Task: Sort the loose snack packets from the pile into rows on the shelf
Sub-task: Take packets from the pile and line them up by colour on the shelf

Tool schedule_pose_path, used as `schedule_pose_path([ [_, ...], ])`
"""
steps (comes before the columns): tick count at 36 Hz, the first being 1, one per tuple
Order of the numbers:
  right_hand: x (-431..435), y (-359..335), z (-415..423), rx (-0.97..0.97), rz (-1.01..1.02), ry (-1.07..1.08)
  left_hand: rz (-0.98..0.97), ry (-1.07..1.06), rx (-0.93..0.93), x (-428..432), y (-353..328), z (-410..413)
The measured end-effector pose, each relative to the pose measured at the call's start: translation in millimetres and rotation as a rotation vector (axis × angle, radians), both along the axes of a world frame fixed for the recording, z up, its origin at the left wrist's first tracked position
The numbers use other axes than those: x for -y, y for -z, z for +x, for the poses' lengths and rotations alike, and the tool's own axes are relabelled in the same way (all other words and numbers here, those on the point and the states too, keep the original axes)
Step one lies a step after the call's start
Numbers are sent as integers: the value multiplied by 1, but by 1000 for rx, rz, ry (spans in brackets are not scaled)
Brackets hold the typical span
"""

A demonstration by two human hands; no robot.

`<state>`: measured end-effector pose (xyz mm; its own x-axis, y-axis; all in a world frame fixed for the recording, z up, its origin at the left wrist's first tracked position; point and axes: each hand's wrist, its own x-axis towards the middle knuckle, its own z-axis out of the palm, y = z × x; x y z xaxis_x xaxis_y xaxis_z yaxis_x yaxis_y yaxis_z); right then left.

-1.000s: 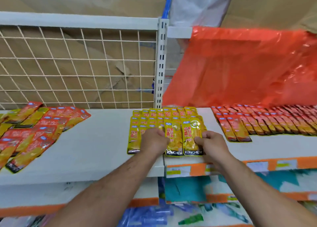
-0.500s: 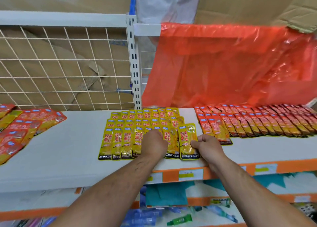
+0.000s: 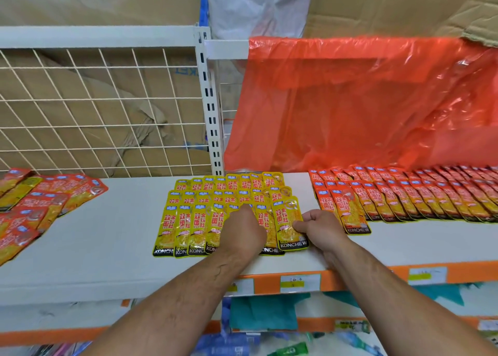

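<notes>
Packets [image 3: 196, 221], all yellow, lay in neat rows on the shelf [image 3: 121, 242], well apart from the loose pile [image 3: 40, 207] on the left. The right hand [image 3: 320, 229] pinched the end packet [image 3: 287, 215] by its edge with curled fingers [image 3: 299, 224], likely to line it up. The left hand [image 3: 244, 231] pressed on the row, maybe to stop it sliding; how open its fingers were could not be told.

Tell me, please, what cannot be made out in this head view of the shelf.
Left hand: in the head view its fingers are hidden behind the back of the hand, so its hold on the yellow packets is unclear.
Loose pile: cut off by the left edge.
Red rows: run off the right edge.
Shelf labels: writing too small to read.
Space behind the orange plastic sheet: screened by it.
</notes>
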<state>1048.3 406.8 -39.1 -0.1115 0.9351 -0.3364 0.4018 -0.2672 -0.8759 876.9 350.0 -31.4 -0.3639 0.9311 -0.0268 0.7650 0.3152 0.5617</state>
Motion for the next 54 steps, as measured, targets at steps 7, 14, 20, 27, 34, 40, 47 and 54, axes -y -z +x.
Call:
schedule_pose_path([
  [7,-4,1,-2,47,-10,5,18,51,-86,4,-3,2],
  [14,0,1,-11,368,175,-62,105,128,-277,14,-6,-4],
  [20,4,-1,-18,636,276,-122,105,140,-306,22,-6,-11],
  [27,4,-2,-20,728,279,-92,93,114,-318,32,-5,-21],
  [34,11,-4,-22,753,338,-100,85,96,-352,43,-5,-32],
  [40,32,-9,-38,779,554,-177,81,95,-452,56,-4,-51],
  [47,66,-16,-94,770,757,-448,70,53,-466,85,-5,-87],
  [54,96,-27,-164,732,776,-628,64,-60,-459,127,-6,-147],
])
